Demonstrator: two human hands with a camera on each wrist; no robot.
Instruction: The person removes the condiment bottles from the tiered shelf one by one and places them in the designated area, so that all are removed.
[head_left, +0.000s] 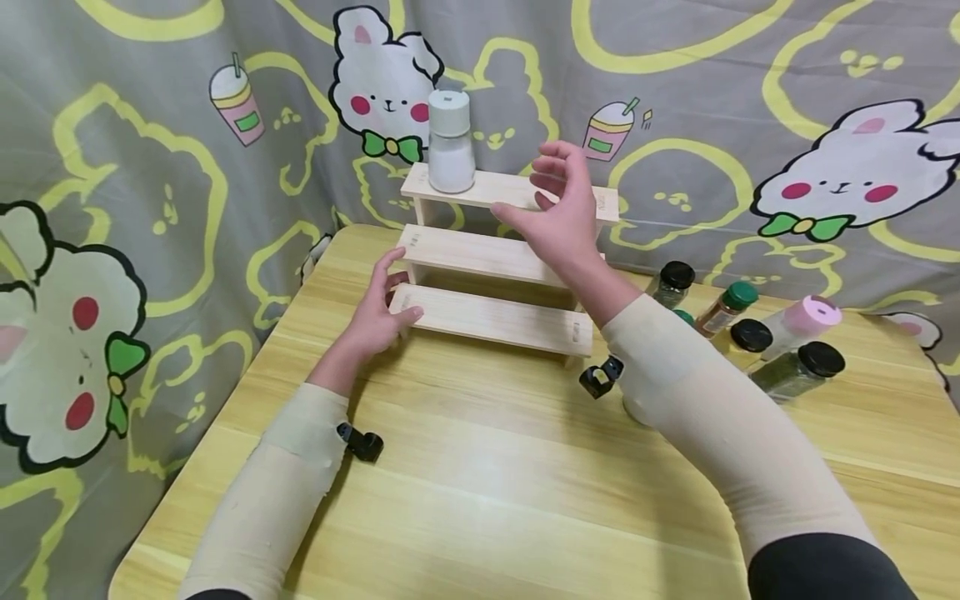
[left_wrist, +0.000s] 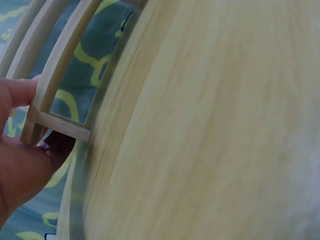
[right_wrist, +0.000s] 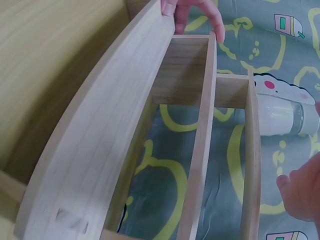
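A three-tier wooden shelf rack (head_left: 495, 319) stands at the back of the table. My left hand (head_left: 378, 312) grips the left end of its lowest tier, thumb on one side of the board and fingers round the other; the left wrist view shows the hand (left_wrist: 25, 160) at that end. On the top tier, at the left, stands a clear jar of white powder (head_left: 451, 150) with a pale lid. My right hand (head_left: 558, 212) hovers by the top tier, to the right of the jar, with loosely bent fingers apart and nothing between them.
Right of the rack stand several jars: a black-lidded jar (head_left: 672, 283), a green-lidded jar (head_left: 727, 308), a pink-lidded jar (head_left: 802, 323) and a dark green one (head_left: 798, 372). My right forearm partly hides others. A patterned curtain (head_left: 675, 108) hangs behind the table (head_left: 465, 483).
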